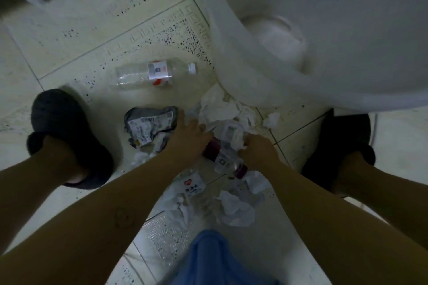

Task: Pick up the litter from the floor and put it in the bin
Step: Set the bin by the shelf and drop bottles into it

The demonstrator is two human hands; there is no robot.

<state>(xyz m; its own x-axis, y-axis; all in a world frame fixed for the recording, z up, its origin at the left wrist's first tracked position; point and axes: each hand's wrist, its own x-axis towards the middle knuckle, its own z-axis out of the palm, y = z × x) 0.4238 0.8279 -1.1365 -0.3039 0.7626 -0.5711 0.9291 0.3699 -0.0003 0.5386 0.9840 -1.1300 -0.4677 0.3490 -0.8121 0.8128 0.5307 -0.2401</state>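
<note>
Both hands are down in the pile and almost all the litter is still on the floor, so this job has barely begun. The left hand (187,134) lies spread and flat over the heap, its thumb by the grey wrapper (150,126). The right hand (257,148) curls down into the tissue (222,109); whether it has a grip, I can't tell.

The bin (231,53) stands just beside the pile, with something pale and blurred inside.

The count:
- **Bottles:** two for certain, a clear bottle (155,74) lying apart and a dark-red bottle (222,157) between the hands.
- **Heart-label plastic (193,185):** one piece, bottle or packet, hard to say.
- **Wrapper:** one.
- **Tissue:** at least four crumpled clumps, one small scrap (272,119) by the bin's foot.

All of it is still to be lifted.
</note>
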